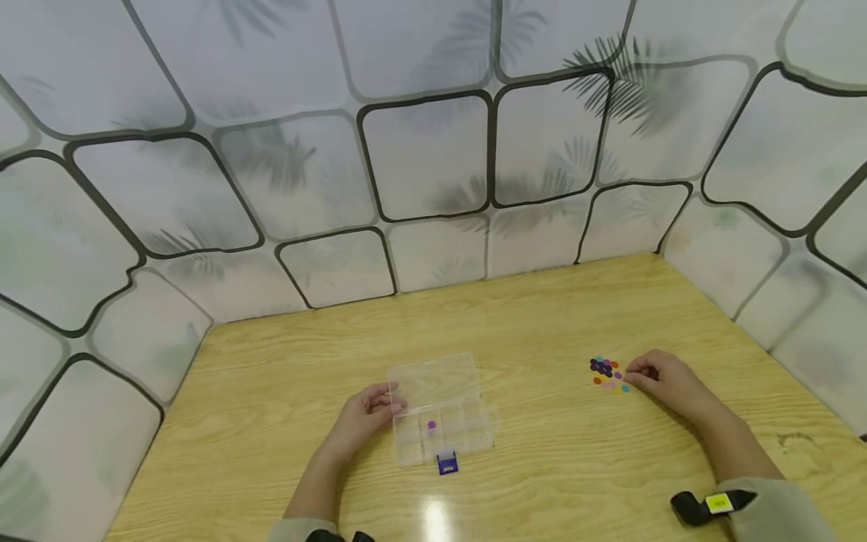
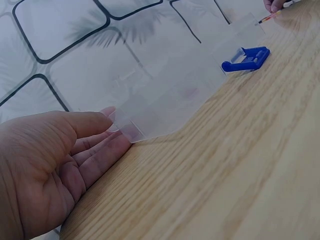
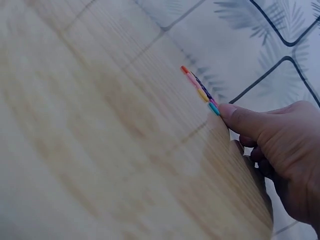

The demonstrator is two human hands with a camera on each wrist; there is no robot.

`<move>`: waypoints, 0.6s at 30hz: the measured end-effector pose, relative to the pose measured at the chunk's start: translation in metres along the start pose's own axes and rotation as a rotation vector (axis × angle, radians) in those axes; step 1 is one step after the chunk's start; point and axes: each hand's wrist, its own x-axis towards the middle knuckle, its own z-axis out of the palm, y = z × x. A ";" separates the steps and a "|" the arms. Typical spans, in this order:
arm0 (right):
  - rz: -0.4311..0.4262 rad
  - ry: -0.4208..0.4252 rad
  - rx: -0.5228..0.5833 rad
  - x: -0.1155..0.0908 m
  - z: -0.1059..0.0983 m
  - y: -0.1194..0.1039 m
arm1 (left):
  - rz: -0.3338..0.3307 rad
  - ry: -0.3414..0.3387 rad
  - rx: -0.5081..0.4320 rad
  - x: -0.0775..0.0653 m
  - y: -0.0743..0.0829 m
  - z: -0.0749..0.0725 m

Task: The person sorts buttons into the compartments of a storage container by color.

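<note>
Blue latch (image 1: pixel 447 464) noted at the near edge of the box (image 1: pixel 474 433); lid up, long axis left to right, one purple disc (image 1: pixel 431 425) inside. My left hand (image 1: pixel 362 418) pinches the box's left end between thumb and fingers. My right hand (image 1: pixel 667 385), well apart from the box, is nearer the loose discs (image 1: pixel 601 368): they lie flat just left of its fingertips, thumb and forefinger meeting (whether on a disc, I cannot tell). Beyond: patterned wall (image 1: pixel 433 158)
</note>
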 end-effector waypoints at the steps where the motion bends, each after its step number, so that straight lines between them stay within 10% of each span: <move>1: -0.017 -0.005 0.011 0.000 0.001 0.000 | -0.002 0.001 0.000 0.000 0.000 0.000; 10: -0.120 0.011 0.026 0.002 0.004 0.003 | -0.003 0.001 -0.017 -0.002 0.000 0.000; 18: 0.119 -0.029 0.086 -0.003 -0.001 -0.004 | -0.004 -0.013 -0.020 -0.001 -0.001 0.000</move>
